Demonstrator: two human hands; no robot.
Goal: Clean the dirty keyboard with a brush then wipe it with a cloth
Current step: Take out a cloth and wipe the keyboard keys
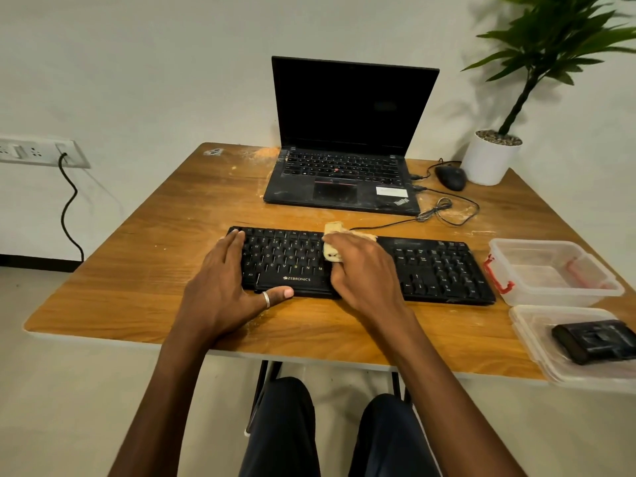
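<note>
Right hand grip: the beige cloth [331,252] is gripped in the right hand [361,266], fingers curled over it, with folds showing beyond the knuckles and at the far side of the hand.
Cloth position: it is pressed down on the keys near the middle of the black Zebronics keyboard [437,270], just right of the letter block.
Left hand grip: nothing is held; the left hand [220,280] is laid flat with straight fingers over the keyboard's left end, the thumb stretched along the front edge.
Ring: a silver band [266,299] is worn on that thumb.
Keyboard position: it is set across the near half of the wooden table [137,242], its thin cable [444,210] looped behind it toward the laptop.
Laptop: an open black ThinkPad [344,173] is seen behind the keyboard, screen dark, its deck dusty.
Dust: pale powder [265,153] is scattered on the table left of the laptop.
Mouse: a black mouse [451,178] is placed right of the laptop, beside a white plant pot [490,160].
Containers: a clear tub with red clips [564,294] is seen right of the keyboard; nearer, a second clear tub [537,339] is seen with a black object [595,340] in it, what kind cannot be told.
Wall: a black cord [69,208] is plugged into a socket strip [38,151] at left.
</note>
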